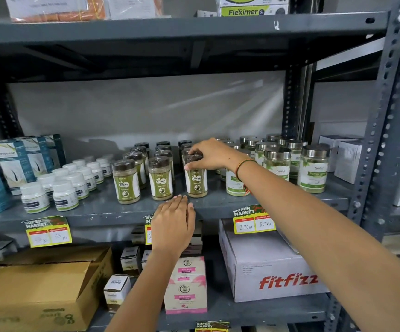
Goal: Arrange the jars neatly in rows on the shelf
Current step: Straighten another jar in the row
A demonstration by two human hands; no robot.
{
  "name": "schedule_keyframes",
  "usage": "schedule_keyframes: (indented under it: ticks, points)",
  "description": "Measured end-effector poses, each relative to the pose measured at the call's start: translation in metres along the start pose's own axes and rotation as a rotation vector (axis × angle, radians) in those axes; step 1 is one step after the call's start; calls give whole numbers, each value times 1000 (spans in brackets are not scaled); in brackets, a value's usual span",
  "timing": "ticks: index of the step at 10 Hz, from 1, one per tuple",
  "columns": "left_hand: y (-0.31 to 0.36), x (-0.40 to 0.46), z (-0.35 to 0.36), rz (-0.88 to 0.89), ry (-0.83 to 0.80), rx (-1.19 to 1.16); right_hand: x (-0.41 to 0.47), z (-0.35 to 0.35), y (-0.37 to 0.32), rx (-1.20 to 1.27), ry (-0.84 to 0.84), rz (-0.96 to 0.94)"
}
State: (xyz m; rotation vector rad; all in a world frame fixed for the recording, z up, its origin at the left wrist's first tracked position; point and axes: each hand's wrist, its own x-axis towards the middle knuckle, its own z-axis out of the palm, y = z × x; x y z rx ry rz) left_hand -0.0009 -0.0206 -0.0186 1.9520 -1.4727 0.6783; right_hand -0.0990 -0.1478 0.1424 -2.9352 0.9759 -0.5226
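Brown-lidded jars of green powder stand in three rows on the grey shelf (103, 207). The front jars are the left one (126, 182), the middle one (161, 179) and the right one (196, 182). My right hand (209, 155) grips the lid of the front right jar from above. My left hand (173, 222) lies flat on the shelf's front edge, just below the middle and right jars, holding nothing. To the right stand steel-lidded jars (313, 168) in rows.
Small white bottles (65, 195) and teal boxes (14, 164) fill the shelf's left part. White boxes (347, 159) sit at the far right. Below are a cardboard carton (38, 291), a pink box (185, 286) and a fitfizz box (273, 267). Yellow price tags (48, 232) hang on the edge.
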Motion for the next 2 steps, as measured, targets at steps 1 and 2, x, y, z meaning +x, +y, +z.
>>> schedule_keyframes:
  ticks: [1, 2]
  points:
    - [-1, 1, 0, 8, -8, 4, -2, 2, 1, -2, 23, -1]
    - [-1, 2, -3, -1, -40, -7, -8, -1, 2, -14, 78, -3]
